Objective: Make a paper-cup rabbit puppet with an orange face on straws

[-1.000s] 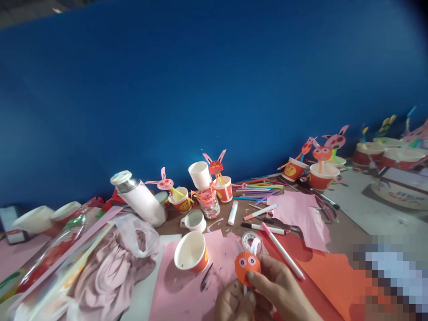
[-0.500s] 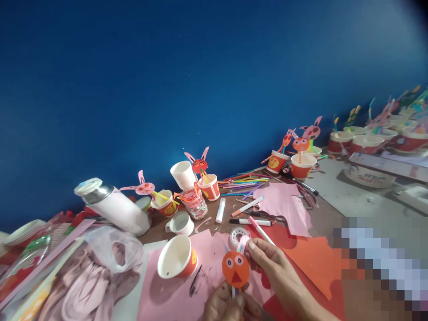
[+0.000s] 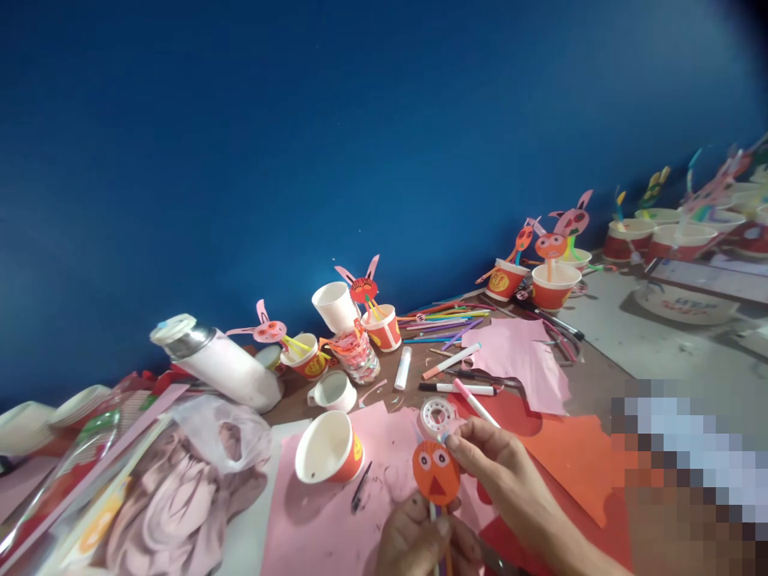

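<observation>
Low in the middle, my left hand (image 3: 414,532) is closed around thin straws below an orange round paper face (image 3: 436,474). The face has drawn white eyes and a red triangle. Beside its upper right edge my right hand (image 3: 495,460) has thumb and finger pinched on a small pale paper ear (image 3: 443,438), mostly hidden by the fingertips. A roll of tape (image 3: 437,415) lies just behind the face. Under the hands is a pink paper sheet (image 3: 324,520), with a paper cup (image 3: 330,450) on it, left of my left hand, and a thin black pen (image 3: 361,486).
Red and orange sheets (image 3: 570,456) lie to the right. Behind are markers (image 3: 451,362), a glue stick (image 3: 402,368), colored straws (image 3: 447,318) and a white mug (image 3: 333,392). A thermos (image 3: 219,368) and a plastic bag (image 3: 225,432) sit left. Cups with paper figures (image 3: 555,286) line the wall.
The view has shifted a little, so most things sit slightly further right. My right fingertips now cover more of the pale ear. Both hands keep hold of the orange-faced figure.
</observation>
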The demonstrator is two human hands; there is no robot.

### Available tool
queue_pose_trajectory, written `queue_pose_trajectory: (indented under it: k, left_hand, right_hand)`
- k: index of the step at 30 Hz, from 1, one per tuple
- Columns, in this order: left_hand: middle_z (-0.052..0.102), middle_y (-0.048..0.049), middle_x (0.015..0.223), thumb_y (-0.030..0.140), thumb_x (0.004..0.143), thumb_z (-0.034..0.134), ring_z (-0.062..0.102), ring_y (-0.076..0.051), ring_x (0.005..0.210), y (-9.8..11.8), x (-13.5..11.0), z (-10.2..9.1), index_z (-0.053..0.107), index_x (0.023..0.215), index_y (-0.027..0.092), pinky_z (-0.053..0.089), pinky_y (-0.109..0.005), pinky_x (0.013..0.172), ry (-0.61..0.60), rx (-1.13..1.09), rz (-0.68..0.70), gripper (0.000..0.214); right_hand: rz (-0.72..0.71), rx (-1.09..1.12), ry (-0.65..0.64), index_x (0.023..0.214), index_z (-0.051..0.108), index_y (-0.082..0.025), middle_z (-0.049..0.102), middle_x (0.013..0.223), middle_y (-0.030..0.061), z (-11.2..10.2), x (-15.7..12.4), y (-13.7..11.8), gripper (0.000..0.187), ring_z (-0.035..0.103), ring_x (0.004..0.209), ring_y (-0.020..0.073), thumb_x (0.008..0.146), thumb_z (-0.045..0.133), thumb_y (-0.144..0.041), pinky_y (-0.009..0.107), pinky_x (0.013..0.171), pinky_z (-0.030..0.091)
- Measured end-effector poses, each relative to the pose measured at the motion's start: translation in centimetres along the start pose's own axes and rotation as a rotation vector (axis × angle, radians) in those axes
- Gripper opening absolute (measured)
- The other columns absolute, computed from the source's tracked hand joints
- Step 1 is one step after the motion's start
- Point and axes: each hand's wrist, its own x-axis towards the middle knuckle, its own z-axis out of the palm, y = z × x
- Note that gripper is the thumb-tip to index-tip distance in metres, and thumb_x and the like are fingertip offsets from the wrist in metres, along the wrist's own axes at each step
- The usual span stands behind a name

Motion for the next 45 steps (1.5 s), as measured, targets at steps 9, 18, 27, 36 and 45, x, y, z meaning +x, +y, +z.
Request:
queue_pose_trajectory:
  k: [9,18,27,36,45]
  left_hand:
    - [0.064,-0.0036,0.056,0.034,0.068,0.069,0.057,-0.008,0.041,0.4,-0.3,0.8,0.058,0.079,0.011,0.035,-0.014,0.039,0.018,0.002,0.062,0.028]
    - [0.066,-0.0042,0.059,0.033,0.068,0.069,0.058,-0.011,0.04,0.7,-0.4,1.2,0.055,0.081,0.012,0.037,-0.016,0.038,-0.016,-0.036,0.046,0.028]
    - [0.065,-0.0045,0.056,0.034,0.069,0.067,0.057,-0.01,0.039,1.0,-0.7,1.8,0.053,0.082,0.012,0.034,-0.015,0.035,0.014,-0.036,0.069,0.03]
    - [0.065,-0.0061,0.057,0.036,0.064,0.069,0.055,-0.01,0.038,0.8,-0.7,2.1,0.052,0.078,0.011,0.036,-0.016,0.034,0.068,-0.027,0.058,0.033]
    - [0.063,-0.0039,0.053,0.035,0.063,0.069,0.054,-0.009,0.037,1.2,-0.8,2.3,0.053,0.08,0.011,0.033,-0.014,0.035,0.088,-0.025,0.08,0.033]
  right_hand:
    - [0.002,-0.024,0.007,0.065,0.052,-0.018,0.049,0.059,-0.0023,0.1,-0.3,0.0,0.031,0.039,0.052,0.0087,0.073,0.059,-0.047,0.02,0.043,0.027]
    - [-0.018,-0.061,0.015,0.063,0.055,-0.018,0.05,0.056,-0.003,0.2,-0.4,-0.2,0.031,0.039,0.049,0.0086,0.069,0.062,-0.048,0.02,0.041,0.027]
    - [0.039,-0.064,0.011,0.069,0.055,-0.018,0.047,0.058,-0.0042,-0.3,-0.3,0.4,0.031,0.036,0.049,0.0073,0.073,0.059,-0.048,0.019,0.043,0.029]
    - [0.004,-0.033,-0.023,0.059,0.055,-0.017,0.048,0.052,-0.0039,0.4,-0.7,-0.5,0.033,0.037,0.045,0.0075,0.066,0.065,-0.048,0.02,0.043,0.031]
    - [-0.013,-0.135,-0.029,0.064,0.055,-0.018,0.05,0.058,-0.0034,-0.2,-0.5,0.4,0.031,0.04,0.052,0.0088,0.076,0.057,-0.046,0.02,0.048,0.033]
